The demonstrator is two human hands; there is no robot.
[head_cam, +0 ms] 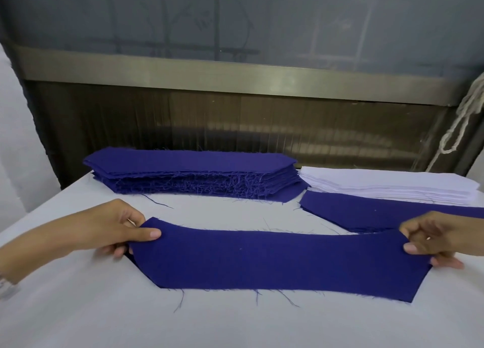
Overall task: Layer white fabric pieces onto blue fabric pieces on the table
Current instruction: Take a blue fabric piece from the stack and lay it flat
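The left hand pinches one end of a blue piece and the right hand pinches the other, so it spans between them, its near edge on the bench. Beyond the left hand sits a blue stack. Beyond the right hand lies a second blue piece, then a white stack.

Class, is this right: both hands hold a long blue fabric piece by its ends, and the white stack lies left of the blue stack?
No. The head view shows the stack of white fabric pieces right of the stack of blue fabric pieces. The left hand and right hand hold the long blue fabric piece by its ends.
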